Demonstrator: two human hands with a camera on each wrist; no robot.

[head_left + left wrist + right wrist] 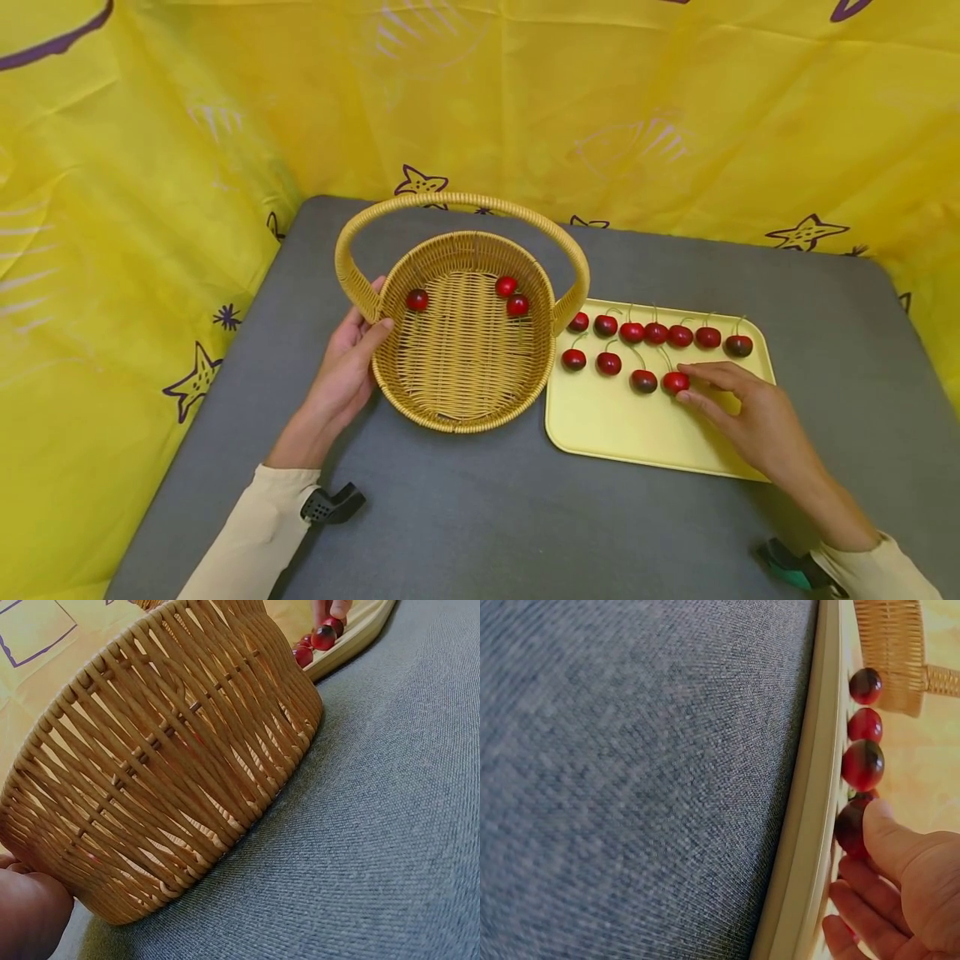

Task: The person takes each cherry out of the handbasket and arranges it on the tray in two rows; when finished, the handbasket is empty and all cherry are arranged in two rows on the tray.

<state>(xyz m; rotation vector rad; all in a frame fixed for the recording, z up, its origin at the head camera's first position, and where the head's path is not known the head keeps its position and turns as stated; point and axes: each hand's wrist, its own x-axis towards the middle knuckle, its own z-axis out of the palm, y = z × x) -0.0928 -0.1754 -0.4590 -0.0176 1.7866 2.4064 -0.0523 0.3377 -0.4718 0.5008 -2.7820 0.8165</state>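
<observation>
A round wicker basket (465, 421) with a tall arched handle stands on the grey table, and three red cherries, one of them a dark-topped cherry (417, 300), lie inside it. My left hand (341, 375) grips the basket's left side, thumb over the rim near the handle's foot. To the right, a pale yellow tray (600, 429) bears two rows of cherries with thin stems. My right hand (757, 417) is over the tray, pinching the rightmost cherry of the front row (675, 382) between thumb and fingers. In the right wrist view, the thumb presses that cherry (850, 829).
A grey cloth-covered table (465, 517) lies under everything. Yellow fabric (480, 100) with starfish prints hangs behind and at both sides. The tray's left edge sits close against the basket's right side, and the handle (465, 200) arches above the basket.
</observation>
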